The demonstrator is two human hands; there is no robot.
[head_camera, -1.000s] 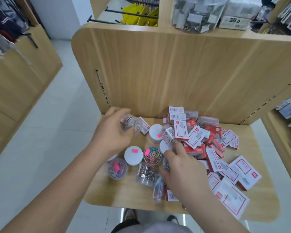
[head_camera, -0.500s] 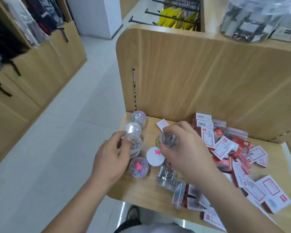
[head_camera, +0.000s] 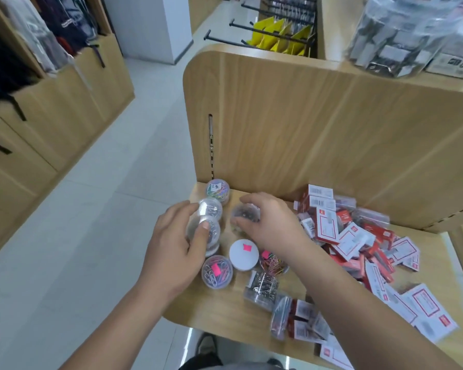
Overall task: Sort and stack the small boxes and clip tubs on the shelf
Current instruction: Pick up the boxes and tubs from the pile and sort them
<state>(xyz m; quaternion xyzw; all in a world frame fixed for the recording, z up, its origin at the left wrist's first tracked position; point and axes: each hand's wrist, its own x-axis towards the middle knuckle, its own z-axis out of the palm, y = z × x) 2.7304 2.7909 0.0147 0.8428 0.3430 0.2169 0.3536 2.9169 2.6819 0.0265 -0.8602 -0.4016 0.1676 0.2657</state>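
Observation:
Round clear clip tubs stand at the left end of the wooden shelf (head_camera: 225, 313). My left hand (head_camera: 177, 252) grips a clear tub of silver clips (head_camera: 207, 231), thumb on its lid, at the shelf's left edge. Behind it stand another silver-clip tub (head_camera: 211, 208) and a tub of coloured clips (head_camera: 218, 189). My right hand (head_camera: 267, 222) curls round a clear tub of dark clips (head_camera: 242, 213) just to the right. A white-lidded tub (head_camera: 243, 253) and a tub with a pink sticker (head_camera: 216, 272) stand nearer me. Red-and-white small boxes (head_camera: 353, 241) lie heaped on the right.
A clear box of binder clips (head_camera: 262, 287) and clear packets (head_camera: 292, 319) lie near the shelf's front edge. The shelf's upright back panel (head_camera: 292, 124) rises just behind the tubs. A jar of clips (head_camera: 396, 33) sits on the shelf above. Tiled aisle floor lies left.
My right hand has carried its tub left and back, down beside the row of tubs. My left hand stays on the silver-clip tub. The view has shifted slightly.

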